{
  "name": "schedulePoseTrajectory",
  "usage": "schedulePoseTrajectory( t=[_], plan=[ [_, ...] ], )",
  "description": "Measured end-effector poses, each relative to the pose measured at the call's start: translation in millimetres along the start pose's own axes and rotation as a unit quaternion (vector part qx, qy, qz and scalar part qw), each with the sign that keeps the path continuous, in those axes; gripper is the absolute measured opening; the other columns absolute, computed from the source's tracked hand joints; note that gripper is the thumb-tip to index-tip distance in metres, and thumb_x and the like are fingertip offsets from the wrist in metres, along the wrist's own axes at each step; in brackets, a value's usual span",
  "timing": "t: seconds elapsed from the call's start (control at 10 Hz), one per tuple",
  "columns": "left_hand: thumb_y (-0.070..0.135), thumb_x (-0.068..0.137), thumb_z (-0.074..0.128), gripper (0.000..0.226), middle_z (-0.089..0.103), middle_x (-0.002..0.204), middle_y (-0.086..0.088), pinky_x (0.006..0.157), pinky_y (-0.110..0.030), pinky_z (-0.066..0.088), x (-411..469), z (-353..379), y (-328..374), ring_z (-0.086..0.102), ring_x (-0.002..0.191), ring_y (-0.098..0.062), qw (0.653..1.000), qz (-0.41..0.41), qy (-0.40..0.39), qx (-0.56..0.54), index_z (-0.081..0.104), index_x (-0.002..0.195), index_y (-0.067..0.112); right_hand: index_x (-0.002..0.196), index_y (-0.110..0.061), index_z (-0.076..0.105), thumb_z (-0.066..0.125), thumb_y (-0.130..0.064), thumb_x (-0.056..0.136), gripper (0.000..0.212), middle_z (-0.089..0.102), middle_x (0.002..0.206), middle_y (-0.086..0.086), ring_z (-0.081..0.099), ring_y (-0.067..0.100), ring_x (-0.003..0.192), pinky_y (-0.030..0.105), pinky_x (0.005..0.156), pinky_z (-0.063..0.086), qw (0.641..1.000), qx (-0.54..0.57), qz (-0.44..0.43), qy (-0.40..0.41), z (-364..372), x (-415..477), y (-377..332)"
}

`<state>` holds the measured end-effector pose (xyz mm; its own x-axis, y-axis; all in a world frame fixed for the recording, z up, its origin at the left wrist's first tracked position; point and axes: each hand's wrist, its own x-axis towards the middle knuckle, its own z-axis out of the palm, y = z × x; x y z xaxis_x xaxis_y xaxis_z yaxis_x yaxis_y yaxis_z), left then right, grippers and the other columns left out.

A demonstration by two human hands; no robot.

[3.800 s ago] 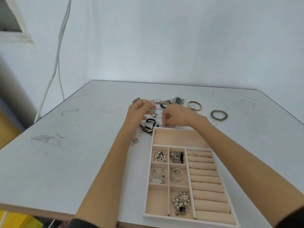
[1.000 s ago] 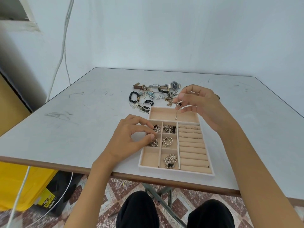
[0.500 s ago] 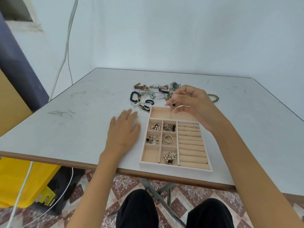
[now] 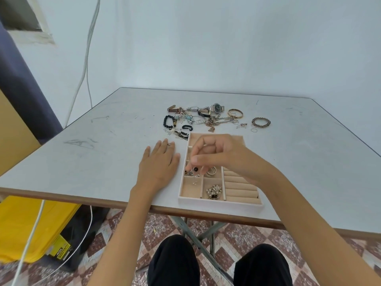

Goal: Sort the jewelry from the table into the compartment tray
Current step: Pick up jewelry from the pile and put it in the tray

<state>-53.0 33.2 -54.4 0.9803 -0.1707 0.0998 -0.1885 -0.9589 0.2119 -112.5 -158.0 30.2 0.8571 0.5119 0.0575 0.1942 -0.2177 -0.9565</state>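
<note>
The beige compartment tray (image 4: 220, 201) lies near the table's front edge, with rings, pearls and small pieces in its left cells and ring rolls on its right. My right hand (image 4: 220, 154) hovers over the tray's left cells, fingertips pinched on a small black-beaded earring (image 4: 195, 169) that hangs just above a filled cell. Beside the tray's left wall, my left hand (image 4: 159, 164) rests flat on the table, fingers apart and empty. Loose jewelry lies beyond the tray: watches (image 4: 216, 108), a black bead bracelet (image 4: 168, 121), chains (image 4: 214, 121), a gold bangle (image 4: 235, 113) and a beaded bracelet (image 4: 260, 122).
The grey table (image 4: 103, 153) ends in a wooden front edge close to the tray. A yellow bin (image 4: 31, 221) and white cables (image 4: 31, 238) sit on the floor at the left. A white wall stands behind the table.
My right hand has come down and nearer, from above the tray's far long cell to its left middle cells, still carrying the earring. My left hand stays flat beside the tray.
</note>
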Motion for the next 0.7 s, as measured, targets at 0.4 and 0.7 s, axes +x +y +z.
schedulePoseTrajectory(
  t=[0.4, 0.7],
  plan=[
    [0.038, 0.102, 0.018, 0.054, 0.006, 0.160, 0.000, 0.120, -0.038, -0.002, -1.6, -3.0, 0.1, 0.001, 0.147, -0.014, 1.000, -0.001, -0.002, -0.020, 0.014, 0.152, 0.019, 0.085, -0.003, 0.070, 0.073, -0.011, 0.082, 0.009, 0.069, 0.071, -0.005, 0.054, 0.000, 0.060, 0.009, 0.060, 0.040, 0.988, -0.154, 0.024, -0.014, 5.3, 4.2, 7.7],
    [0.038, 0.102, 0.019, 0.054, 0.006, 0.160, 0.000, 0.120, -0.037, -0.002, -2.2, -2.7, 0.1, 0.002, 0.147, -0.014, 1.000, -0.001, 0.002, -0.022, 0.014, 0.152, 0.019, 0.080, -0.017, 0.074, 0.075, -0.020, 0.080, 0.004, 0.056, 0.072, 0.006, 0.044, 0.004, 0.059, 0.023, 0.059, 0.039, 0.961, -0.265, 0.033, -0.077, 7.1, 3.6, 4.5]
  ],
)
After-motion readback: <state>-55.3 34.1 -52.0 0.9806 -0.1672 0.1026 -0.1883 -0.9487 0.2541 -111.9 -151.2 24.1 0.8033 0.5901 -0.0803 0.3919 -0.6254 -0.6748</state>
